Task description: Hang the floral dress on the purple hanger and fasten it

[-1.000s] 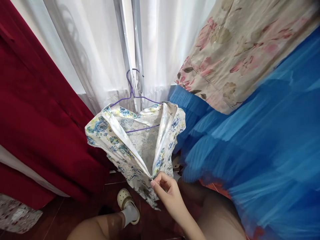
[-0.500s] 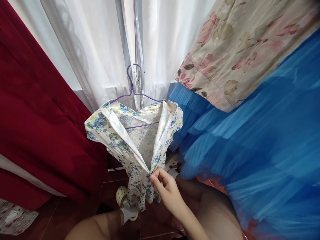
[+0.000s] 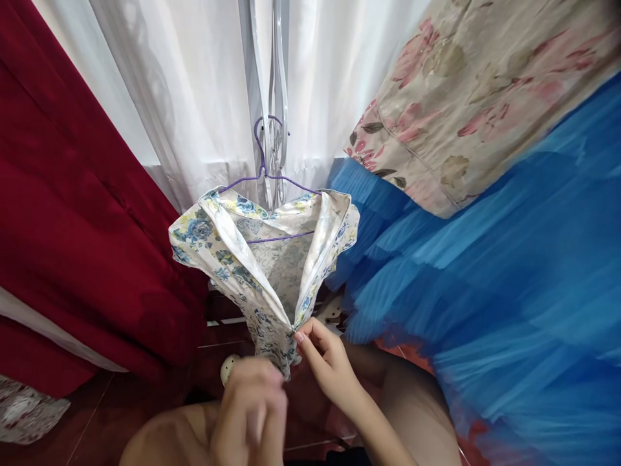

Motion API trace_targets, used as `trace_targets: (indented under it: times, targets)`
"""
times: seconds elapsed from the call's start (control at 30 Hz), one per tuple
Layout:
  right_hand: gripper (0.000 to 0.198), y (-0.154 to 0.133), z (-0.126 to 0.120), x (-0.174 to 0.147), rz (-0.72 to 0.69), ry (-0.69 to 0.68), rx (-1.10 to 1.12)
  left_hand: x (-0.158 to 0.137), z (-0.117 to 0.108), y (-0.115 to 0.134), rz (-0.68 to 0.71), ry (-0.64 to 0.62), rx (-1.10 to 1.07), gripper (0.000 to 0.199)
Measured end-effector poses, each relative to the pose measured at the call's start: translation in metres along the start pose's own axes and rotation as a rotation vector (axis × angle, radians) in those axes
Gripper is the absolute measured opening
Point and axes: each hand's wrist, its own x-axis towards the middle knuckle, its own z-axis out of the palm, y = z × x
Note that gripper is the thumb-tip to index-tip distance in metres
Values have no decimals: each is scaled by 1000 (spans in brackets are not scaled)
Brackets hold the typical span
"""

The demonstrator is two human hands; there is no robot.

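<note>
A pale dress with blue and yellow flowers hangs from a purple hanger. Its front gapes in a V, and the white inner edges show. At the low point of that V, my right hand pinches the fabric between thumb and fingers; whether a zip pull is in the pinch I cannot make out. My left hand is in front of the lower dress, apart from my right hand. Motion smears its curled fingers, and it covers part of the skirt.
Dark red cloth hangs at the left. White curtain-like fabric hangs behind, with shiny grey straps by the hanger. At right are a beige floral garment and layered blue tulle. A light clog stands on the red-tiled floor.
My left hand has come into view from below, in front of the dress. The dress and hanger sit slightly further right and higher in view. My right hand keeps its pinch.
</note>
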Motion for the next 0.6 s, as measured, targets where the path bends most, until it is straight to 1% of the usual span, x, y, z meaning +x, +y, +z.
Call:
trace_targets:
  times: [0.07, 0.17, 0.2, 0.3, 0.37, 0.43, 0.5, 0.6]
  targets:
    - [27, -4, -2, 0, -18, -8, -8, 11, 14, -15, -20, -30, -28, 24]
    - [26, -8, -3, 2, 2, -4, 62, 19, 31, -33, -66, -133, -30, 24]
    - [27, -8, -2, 2, 31, -6, 112, 20, 36, -36, -62, -150, -19, 22]
    - [30, -10, -2, 5, 163, -40, 294, 21, 44, -37, -1, -144, -3, 13]
    - [32, -14, -2, 11, 245, -39, 396, 24, 44, -34, 24, -179, -3, 9]
    - [34, -22, -3, 22, 278, -4, 476, 28, 40, -31, 37, -240, 10, 9]
    - [35, -35, -5, 40, 262, 25, 517, 32, 34, -30, 55, -289, 52, 9]
    - [35, -64, -8, 81, 170, 26, 530, 35, 23, -32, 76, -323, 125, 9]
